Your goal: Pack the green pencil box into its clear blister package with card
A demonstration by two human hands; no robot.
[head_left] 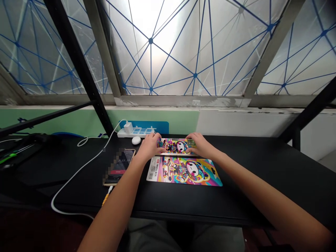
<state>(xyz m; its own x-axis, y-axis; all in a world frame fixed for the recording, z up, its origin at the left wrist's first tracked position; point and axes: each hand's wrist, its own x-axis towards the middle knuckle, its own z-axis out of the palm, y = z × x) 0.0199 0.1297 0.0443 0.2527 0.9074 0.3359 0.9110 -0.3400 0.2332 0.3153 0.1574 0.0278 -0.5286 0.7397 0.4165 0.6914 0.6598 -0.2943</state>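
Observation:
A colourful pencil box (173,145) with a cartoon character on its lid lies lengthwise on the black desk. My left hand (150,147) grips its left end, thumb along the near edge and fingers over the far side. At the opposite end my right hand (200,145) holds it the same way, with the thumb on the front. Just nearer to me lies a flat printed card (183,170) marked "PENCIL BOX", with the same character and a barcode at its left end. Both palms and the box's far side are hidden.
Left of my arm lies a phone (120,167) with a cable plugged in. Behind it sit a small white round case (136,140) and a white power strip (136,131). A white cable (78,171) loops over the desk (252,175). Black metal posts (102,112) stand at both sides.

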